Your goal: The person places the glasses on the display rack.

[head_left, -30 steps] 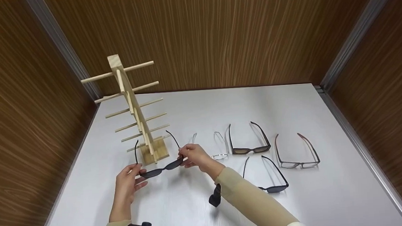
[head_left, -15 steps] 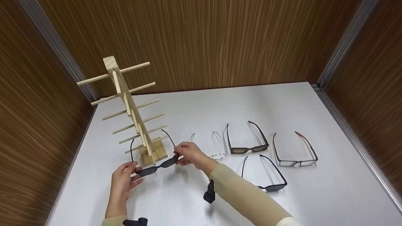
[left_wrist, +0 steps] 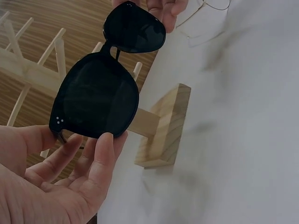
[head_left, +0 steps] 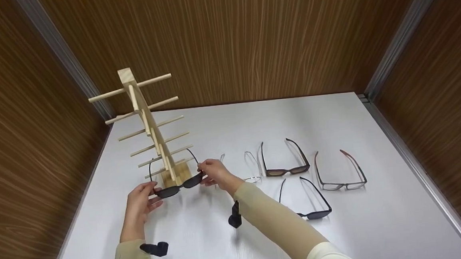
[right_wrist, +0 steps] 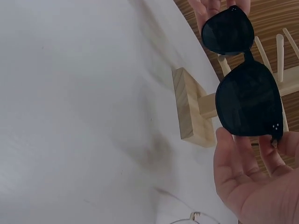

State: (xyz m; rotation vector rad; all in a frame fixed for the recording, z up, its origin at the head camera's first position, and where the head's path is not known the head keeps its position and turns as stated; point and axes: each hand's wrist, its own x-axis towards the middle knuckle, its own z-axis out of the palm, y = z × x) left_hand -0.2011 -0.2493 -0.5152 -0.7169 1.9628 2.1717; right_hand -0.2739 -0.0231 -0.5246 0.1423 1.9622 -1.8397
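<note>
Black sunglasses (head_left: 180, 186) with dark lenses are held up in front of the wooden rack (head_left: 149, 118), temples spread and pointing back on either side of its post. My left hand (head_left: 139, 199) pinches the frame at its left hinge corner, with a fingertip under the lens in the left wrist view. At the other hinge corner my right hand (head_left: 219, 174) pinches the frame the same way, thumb and fingers showing in the right wrist view. The lower pegs of the rack lie between the temples in the head view.
Right of my hands lie thin wire glasses (head_left: 252, 179), brown-lensed sunglasses (head_left: 287, 171), black sunglasses (head_left: 317, 214) partly behind my right sleeve, and glasses with reddish temples (head_left: 341, 186). The rack's square base (left_wrist: 163, 126) stands on the white table. Wood-grain panels (head_left: 225, 41) enclose it.
Both hands have carried the sunglasses slightly up and toward the rack, the temples reaching farther past its post. The other glasses stay where they were.
</note>
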